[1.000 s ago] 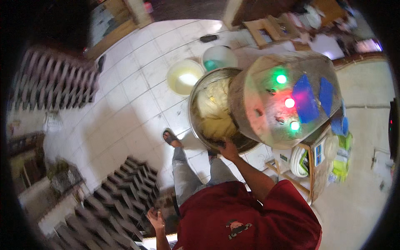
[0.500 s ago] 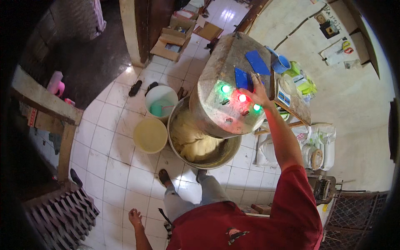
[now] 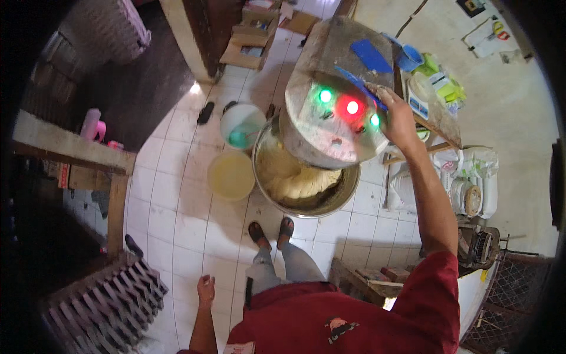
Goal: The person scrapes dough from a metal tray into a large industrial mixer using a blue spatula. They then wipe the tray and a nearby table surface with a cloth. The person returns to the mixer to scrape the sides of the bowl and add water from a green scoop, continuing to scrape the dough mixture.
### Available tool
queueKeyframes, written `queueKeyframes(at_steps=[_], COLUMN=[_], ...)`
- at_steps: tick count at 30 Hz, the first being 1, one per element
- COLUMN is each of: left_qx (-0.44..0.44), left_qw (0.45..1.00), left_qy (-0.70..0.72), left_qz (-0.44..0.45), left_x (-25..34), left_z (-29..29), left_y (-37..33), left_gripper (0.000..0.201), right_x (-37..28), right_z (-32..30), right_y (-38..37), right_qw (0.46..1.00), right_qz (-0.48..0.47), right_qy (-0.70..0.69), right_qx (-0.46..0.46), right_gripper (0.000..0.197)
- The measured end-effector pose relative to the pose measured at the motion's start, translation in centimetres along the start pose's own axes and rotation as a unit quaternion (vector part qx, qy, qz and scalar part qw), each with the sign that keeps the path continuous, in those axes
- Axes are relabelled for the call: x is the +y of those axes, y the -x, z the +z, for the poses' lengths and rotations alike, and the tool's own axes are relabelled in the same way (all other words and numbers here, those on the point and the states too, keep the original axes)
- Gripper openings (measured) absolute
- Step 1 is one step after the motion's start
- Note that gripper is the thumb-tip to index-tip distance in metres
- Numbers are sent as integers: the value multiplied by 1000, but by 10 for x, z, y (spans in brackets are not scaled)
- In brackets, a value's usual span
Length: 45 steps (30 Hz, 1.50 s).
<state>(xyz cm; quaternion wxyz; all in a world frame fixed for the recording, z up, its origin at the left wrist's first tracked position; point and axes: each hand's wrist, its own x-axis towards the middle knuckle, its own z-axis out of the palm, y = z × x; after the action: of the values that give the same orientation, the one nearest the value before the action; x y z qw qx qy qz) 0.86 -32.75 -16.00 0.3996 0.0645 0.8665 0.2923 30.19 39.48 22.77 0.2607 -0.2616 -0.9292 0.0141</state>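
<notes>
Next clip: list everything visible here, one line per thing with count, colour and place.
Mixer: one, grey metal with green and red lights, centre.
Bowl: one, steel, holding pale dough, under the mixer.
Yellow bucket: one, on the floor left of the bowl.
White bucket: one, behind the yellow one.
Scraper: one, blue, on the mixer.
Sacks: white, at right.
Boxes: cardboard, top.
Right hand: on the mixer's edge.
Left hand: hanging free, bottom.

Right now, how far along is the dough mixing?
Done: the metal bowl already holds a pale dough mass. In hand: the right hand rests at the mixer housing by its lit lights; the left hand hangs free. Left: the dough is not yet out; two buckets stand beside the bowl.
</notes>
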Motion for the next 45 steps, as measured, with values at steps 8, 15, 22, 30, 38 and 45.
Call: queueKeyframes(at_steps=[8, 15, 22, 30, 38, 45], left_qx=[-10, -91, -164, -130, -217, -235], left_qw=[999, 995, 986, 979, 957, 959], left_qy=[23, -39, 37, 154, 187, 126], left_qz=[-19, -27, 5, -35, -42, 97], left_x=[84, 61, 135, 134, 179, 231], left_z=[47, 105, 204, 224, 227, 224], left_y=[59, 44, -86, -140, -184, -213], left_gripper=[41, 38, 39, 38, 41, 53], right_x=[-89, -42, -61, -54, -26, -18], right_z=[168, 339, 411, 460, 444, 444], right_y=[221, 229, 243, 264, 324, 338], right_qw=[890, 853, 720, 681, 640, 666], right_qz=[75, 63, 2, -8, 63, 53], right_qy=[-60, -182, -157, -163, -93, -20], right_qx=[-445, -485, -676, -714, -760, -744], right_gripper=[46, 58, 62, 53, 65, 59])
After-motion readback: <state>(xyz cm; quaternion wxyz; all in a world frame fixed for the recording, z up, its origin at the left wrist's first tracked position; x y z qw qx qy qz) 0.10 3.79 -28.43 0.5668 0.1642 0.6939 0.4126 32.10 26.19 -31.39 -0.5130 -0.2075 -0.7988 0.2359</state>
